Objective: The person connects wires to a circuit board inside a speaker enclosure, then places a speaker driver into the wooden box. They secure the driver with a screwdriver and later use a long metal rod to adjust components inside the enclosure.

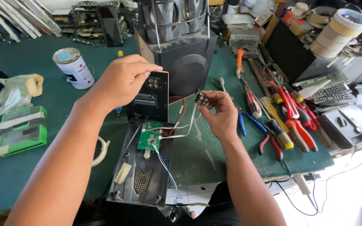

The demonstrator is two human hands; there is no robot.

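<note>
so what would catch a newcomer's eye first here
Two bare hands at the centre: the left hand grips the top of an upright black panel, and the right hand pinches a small black connector block trailing wires. Below them lies an opened black casing with a green circuit board. At right, a row of red-handled pliers and screwdrivers covers the green mat.

The setting is an electronics repair workshop. A green-covered workbench (30, 175) carries screwdrivers and pliers (288, 121) along its right edge, tape rolls (336, 31) at the far right corner, and a speaker cabinet (185, 54) at the far edge. Stacked items at the far left corner appear to be circuit boards (86, 19). An opened housing with a green circuit board (149, 136) lies at the near edge.
</note>
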